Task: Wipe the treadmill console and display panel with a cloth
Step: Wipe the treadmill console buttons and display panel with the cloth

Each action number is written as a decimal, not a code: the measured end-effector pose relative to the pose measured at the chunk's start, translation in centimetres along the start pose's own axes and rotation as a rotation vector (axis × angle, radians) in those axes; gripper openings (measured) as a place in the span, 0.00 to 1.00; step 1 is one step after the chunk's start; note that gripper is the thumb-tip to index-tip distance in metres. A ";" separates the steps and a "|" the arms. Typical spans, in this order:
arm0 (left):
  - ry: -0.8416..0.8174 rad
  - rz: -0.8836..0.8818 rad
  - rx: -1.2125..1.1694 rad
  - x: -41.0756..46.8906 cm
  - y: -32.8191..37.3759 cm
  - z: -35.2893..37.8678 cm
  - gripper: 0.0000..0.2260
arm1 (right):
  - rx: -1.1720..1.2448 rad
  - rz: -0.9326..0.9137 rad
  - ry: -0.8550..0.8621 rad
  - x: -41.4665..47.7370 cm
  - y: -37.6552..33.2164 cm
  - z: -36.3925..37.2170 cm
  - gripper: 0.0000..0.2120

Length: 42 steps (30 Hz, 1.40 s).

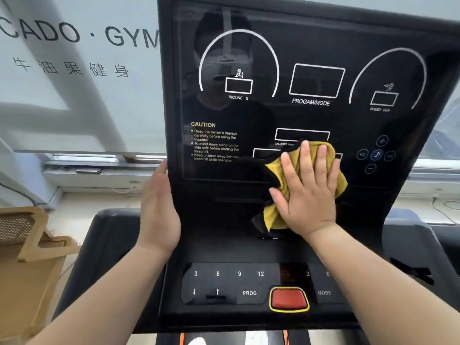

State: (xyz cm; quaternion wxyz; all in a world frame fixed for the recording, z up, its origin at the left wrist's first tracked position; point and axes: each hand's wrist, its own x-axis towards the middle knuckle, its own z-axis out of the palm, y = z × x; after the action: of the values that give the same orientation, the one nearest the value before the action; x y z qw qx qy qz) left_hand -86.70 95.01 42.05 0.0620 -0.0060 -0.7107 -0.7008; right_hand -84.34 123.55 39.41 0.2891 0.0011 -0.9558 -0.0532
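Observation:
The black glossy display panel (311, 46) of the treadmill fills the upper middle, with white dial outlines and a caution text. Below it lies the console (224, 282) with number keys and a red stop button (288, 298). A yellow cloth with a black edge (273, 170) is pressed flat against the lower middle of the panel. My right hand (308, 192) lies spread on the cloth, fingers pointing up. My left hand (159, 210) grips the panel's left edge, thumb side toward me.
A frosted window with gym lettering (74, 36) is behind on the left. A cardboard box (27, 250) stands at the lower left. A window sill with cables (438, 200) runs behind on the right. Round touch buttons (375, 154) sit right of the cloth.

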 end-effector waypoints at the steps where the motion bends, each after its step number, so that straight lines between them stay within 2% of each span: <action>1: 0.001 -0.004 0.031 0.1 -0.4 -0.2 0.33 | 0.010 0.032 -0.017 -0.1 -1.2 0.0 0.37; 4: -0.017 -0.016 0.087 0.2 -0.8 -1.0 0.32 | 0.016 0.002 -0.095 0.1 -5.1 -0.1 0.35; 8: -0.074 0.069 0.072 -0.7 0.1 -1.0 0.19 | 0.026 -0.205 -0.191 -0.4 -10.8 -0.3 0.33; 11: -0.015 0.132 0.191 -1.1 -1.6 -1.5 0.22 | 0.032 -0.330 -0.265 -1.6 -12.4 -0.3 0.31; 13: 0.009 0.177 0.368 -1.4 -3.0 -1.6 0.20 | 0.052 -0.367 -0.281 -2.4 -11.2 -0.3 0.31; 15: 0.041 0.205 0.485 -2.4 -3.1 -0.9 0.24 | 0.089 -0.392 -0.297 -3.3 -9.3 -0.4 0.30; 18: 0.084 0.222 0.535 -4.1 -2.2 0.8 0.30 | 0.121 -0.378 -0.295 -4.8 -5.8 -0.5 0.30; 23: 0.170 0.073 0.525 -5.9 -1.6 4.3 0.32 | 0.123 -0.313 -0.270 -7.0 0.6 -0.6 0.30; 29: 0.157 0.028 0.513 -7.6 -1.8 8.2 0.33 | 0.061 -0.016 -0.309 -10.2 8.1 -1.4 0.33; 32: 0.157 0.004 0.524 -8.3 -1.9 9.2 0.34 | 0.079 0.052 -0.336 -10.4 8.4 -1.5 0.35; 35: 0.155 0.010 0.530 -8.8 -1.6 9.7 0.34 | 0.111 0.027 -0.339 -9.4 5.5 -1.1 0.36; 39: 0.101 0.081 0.619 -9.3 -1.3 10.7 0.32 | 0.139 -0.173 -0.330 -7.0 1.9 -1.0 0.34; 42: 0.073 0.126 0.672 -9.3 -0.9 11.7 0.32 | 0.180 -0.221 -0.321 -6.6 2.2 -0.8 0.34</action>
State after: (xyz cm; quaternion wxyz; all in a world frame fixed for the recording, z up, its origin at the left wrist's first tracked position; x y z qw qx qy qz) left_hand -78.48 107.43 40.17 0.1291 -0.0039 -0.8972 -0.4222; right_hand -78.37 125.86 36.65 0.1244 0.1232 -0.9845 0.0015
